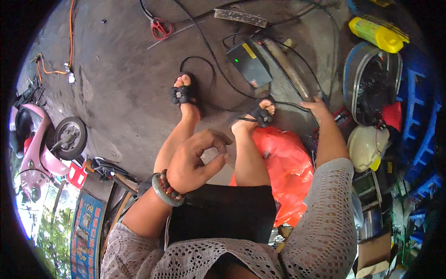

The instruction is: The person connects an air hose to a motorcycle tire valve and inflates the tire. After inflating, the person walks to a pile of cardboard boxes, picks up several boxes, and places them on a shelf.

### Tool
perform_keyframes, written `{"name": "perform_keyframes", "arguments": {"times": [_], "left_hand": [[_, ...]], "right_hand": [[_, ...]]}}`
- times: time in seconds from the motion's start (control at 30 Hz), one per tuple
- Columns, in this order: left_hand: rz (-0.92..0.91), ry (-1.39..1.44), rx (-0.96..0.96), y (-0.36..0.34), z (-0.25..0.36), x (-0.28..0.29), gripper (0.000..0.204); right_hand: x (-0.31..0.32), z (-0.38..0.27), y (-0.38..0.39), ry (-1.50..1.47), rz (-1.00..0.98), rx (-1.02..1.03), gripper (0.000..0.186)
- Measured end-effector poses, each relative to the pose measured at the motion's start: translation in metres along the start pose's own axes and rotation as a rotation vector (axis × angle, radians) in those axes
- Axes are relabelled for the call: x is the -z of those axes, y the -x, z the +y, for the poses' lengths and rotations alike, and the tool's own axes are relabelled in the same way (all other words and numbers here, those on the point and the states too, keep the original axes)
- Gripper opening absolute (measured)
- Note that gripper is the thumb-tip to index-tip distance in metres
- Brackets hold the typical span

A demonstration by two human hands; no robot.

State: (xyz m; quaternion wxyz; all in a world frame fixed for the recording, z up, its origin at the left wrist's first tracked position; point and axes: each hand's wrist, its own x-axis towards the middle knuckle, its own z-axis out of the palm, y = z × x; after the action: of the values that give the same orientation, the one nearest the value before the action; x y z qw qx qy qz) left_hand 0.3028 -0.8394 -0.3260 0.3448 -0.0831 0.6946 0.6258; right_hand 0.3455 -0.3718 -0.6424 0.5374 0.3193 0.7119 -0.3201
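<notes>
My left hand [195, 160] hangs above my lap, fingers loosely curled, with a gap between thumb and fingertips. I see nothing in it. Round that wrist sit a pale bangle [166, 195] and a beaded bracelet. My right hand [318, 109] reaches down by my right foot and grips the near end of a long brown bar [289, 65] with a dark edge. Its fingertips are partly hidden. Beside the bar lies a flat grey box [249, 65] with a green light and a yellow label. Black cables [204, 39] run round it.
Red-handled scissors [161, 30] lie far off on the floor. An orange-red plastic bag [285, 162] is by my right leg. To the right are a dark oval container [371, 83], a yellow plastic bottle [378, 35], a cream helmet [368, 145] and blue crates [420, 116]. A pink scooter [39, 144] stands left.
</notes>
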Motion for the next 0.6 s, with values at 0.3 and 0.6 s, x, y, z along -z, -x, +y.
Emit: {"name": "perform_keyframes", "arguments": {"times": [0.3,0.6], "left_hand": [[0.026,-0.131,-0.041,0.023,0.015,-0.003,0.012],[0.081,-0.101,-0.111,0.072,0.075,-0.004,0.011]], "right_hand": [[-0.006,-0.081,0.074,0.292,-0.374,-0.101,0.053],[0.034,-0.193,0.279,0.395,-0.262,0.116,0.06]]}}
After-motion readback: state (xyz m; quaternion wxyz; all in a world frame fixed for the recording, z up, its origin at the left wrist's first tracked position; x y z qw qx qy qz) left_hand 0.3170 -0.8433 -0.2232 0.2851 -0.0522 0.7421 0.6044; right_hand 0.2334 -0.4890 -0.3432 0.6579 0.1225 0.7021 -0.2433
